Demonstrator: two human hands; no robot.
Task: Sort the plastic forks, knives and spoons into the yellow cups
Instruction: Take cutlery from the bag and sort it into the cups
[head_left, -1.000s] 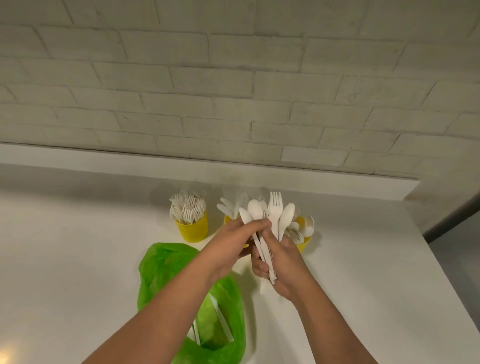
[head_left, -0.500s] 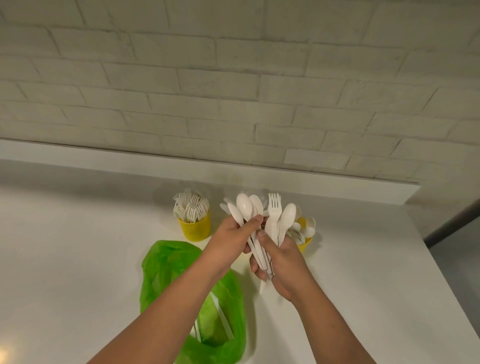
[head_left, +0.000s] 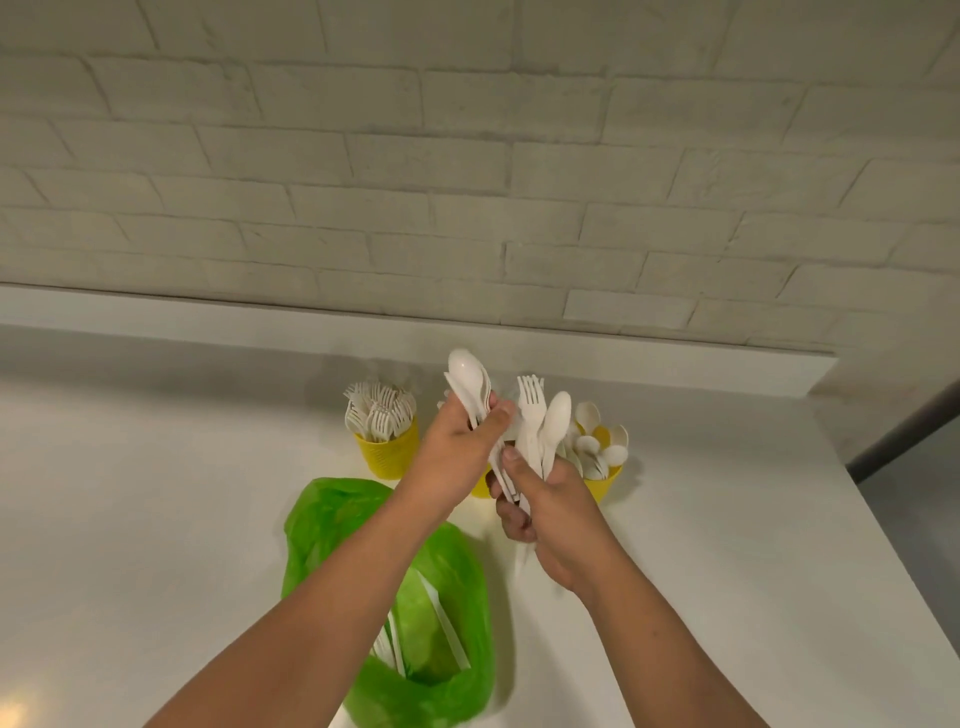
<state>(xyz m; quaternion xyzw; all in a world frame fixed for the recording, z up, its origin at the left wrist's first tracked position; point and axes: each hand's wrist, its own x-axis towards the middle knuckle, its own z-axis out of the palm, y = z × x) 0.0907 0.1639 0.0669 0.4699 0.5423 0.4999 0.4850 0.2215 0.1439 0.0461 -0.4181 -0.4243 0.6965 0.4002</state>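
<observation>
Spoons (head_left: 466, 373) in left hand (head_left: 456, 453) (fork (head_left: 530, 402) beside)

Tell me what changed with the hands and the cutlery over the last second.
The left hand has pinched a few spoons and drawn them up and to the left, apart from the fork. The right hand keeps gripping the remaining bundle, with a fork and a lone spoon on top. The yellow cup of forks, the yellow cup of spoons and the green bag lie as before.

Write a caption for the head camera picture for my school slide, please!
Left hand grips white spoons, right hand holds a fork and a spoon, by the yellow cups and a green bag.
</observation>
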